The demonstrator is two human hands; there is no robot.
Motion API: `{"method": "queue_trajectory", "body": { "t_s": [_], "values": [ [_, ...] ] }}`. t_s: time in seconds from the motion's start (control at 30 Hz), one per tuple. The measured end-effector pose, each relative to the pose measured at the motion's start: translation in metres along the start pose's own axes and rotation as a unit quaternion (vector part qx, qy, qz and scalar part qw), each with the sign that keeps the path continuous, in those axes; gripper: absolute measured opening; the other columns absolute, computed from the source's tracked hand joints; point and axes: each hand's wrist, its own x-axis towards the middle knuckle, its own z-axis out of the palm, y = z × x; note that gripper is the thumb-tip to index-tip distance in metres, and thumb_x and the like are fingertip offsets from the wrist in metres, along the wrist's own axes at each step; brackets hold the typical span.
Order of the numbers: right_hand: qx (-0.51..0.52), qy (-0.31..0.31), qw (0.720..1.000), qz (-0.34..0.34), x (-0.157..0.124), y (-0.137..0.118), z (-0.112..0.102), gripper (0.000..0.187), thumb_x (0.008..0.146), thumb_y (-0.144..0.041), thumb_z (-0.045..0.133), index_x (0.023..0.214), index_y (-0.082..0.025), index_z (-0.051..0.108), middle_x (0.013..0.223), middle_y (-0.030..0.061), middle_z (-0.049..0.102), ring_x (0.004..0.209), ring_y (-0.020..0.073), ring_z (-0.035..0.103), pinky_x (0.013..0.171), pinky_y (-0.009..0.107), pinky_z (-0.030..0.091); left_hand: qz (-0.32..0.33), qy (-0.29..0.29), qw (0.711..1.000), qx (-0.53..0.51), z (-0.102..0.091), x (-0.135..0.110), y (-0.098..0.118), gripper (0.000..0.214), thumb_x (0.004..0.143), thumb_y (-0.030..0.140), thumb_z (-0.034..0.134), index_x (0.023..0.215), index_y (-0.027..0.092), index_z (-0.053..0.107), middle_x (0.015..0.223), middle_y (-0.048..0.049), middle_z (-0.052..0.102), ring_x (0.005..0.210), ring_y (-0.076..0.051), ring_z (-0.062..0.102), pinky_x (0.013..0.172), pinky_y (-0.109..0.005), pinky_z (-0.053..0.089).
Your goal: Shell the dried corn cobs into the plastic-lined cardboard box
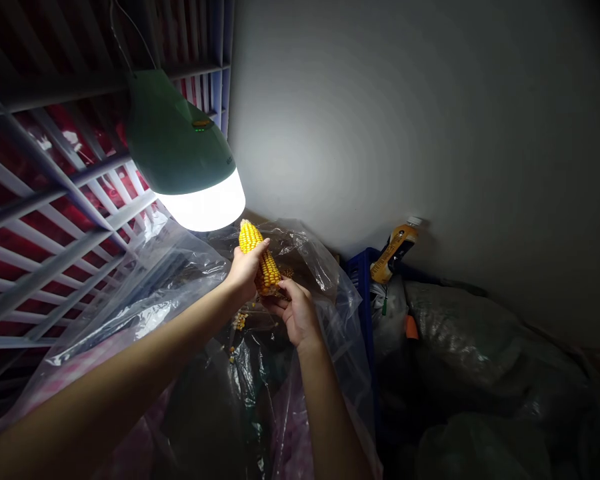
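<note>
A yellow ear of corn (260, 257) is held tilted in the middle of the view, its pale tip pointing up and left. My left hand (246, 267) wraps round its upper half, thumb across the kernels. At the lower end, my right hand (296, 308) touches the ear with thumb and fingertips; a few of its fingers are partly hidden. Beneath both hands spreads a clear plastic bag (180, 313), with loose kernels (240, 321) lying on it in small clusters.
A lit green lamp (185, 147) hangs by a wire from a slatted plastic rack (45, 193) at the left, close above the ear. To the right, a bottle with a white cap (395, 250) leans by a blue crate (364, 267), near large dark sacks (470, 333). A pale wall (405, 120) stands behind.
</note>
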Motion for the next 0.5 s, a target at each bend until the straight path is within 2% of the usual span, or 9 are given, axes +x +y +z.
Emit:
{"method": "queue_trajectory", "body": {
  "t_s": [0.2,0.3,0.4,0.5],
  "values": [
    [-0.022,0.001,1.0,-0.006,-0.0017,-0.0002,0.0026,0.014,0.059,-0.024,0.056,0.07,-0.017,0.06,0.068,-0.001,0.064,0.061,0.0137,0.059,0.058,0.027,0.049,0.008,-0.001,1.0,0.017,-0.0023,-0.0003,-0.0043,0.048,0.062,0.029,0.071,0.102,0.02,0.044,0.085,-0.0049,0.055,0.077,-0.02,0.058,0.066,-0.033,0.049],
    [-0.037,0.021,0.999,-0.018,-0.0006,0.0013,0.0041,0.012,0.057,-0.021,0.052,0.065,-0.017,0.06,0.062,-0.0015,0.063,0.059,0.0134,0.058,0.058,0.027,0.048,0.011,-0.011,1.0,0.022,-0.0027,-0.0003,-0.0043,0.051,0.063,0.03,0.071,0.104,0.02,0.044,0.088,-0.0057,0.055,0.077,-0.02,0.059,0.065,-0.033,0.05],
    [-0.018,0.041,0.999,-0.027,0.0015,0.0028,0.0033,0.019,0.055,-0.017,0.048,0.068,-0.016,0.062,0.065,-0.0006,0.064,0.061,0.0142,0.059,0.061,0.028,0.049,-0.013,-0.016,1.0,-0.006,-0.0024,0.0017,-0.0015,0.045,0.068,0.031,0.066,0.105,0.018,0.044,0.087,-0.0072,0.056,0.074,-0.019,0.059,0.064,-0.034,0.05],
    [0.02,0.019,1.0,-0.009,0.0022,0.0026,0.0015,0.017,0.056,-0.017,0.048,0.066,-0.016,0.06,0.065,0.0005,0.064,0.063,0.0151,0.06,0.064,0.029,0.05,-0.01,-0.015,1.0,-0.002,-0.0019,0.0027,0.001,0.042,0.069,0.03,0.065,0.104,0.018,0.044,0.087,-0.0068,0.056,0.073,-0.018,0.059,0.064,-0.033,0.05]
  ]
}}
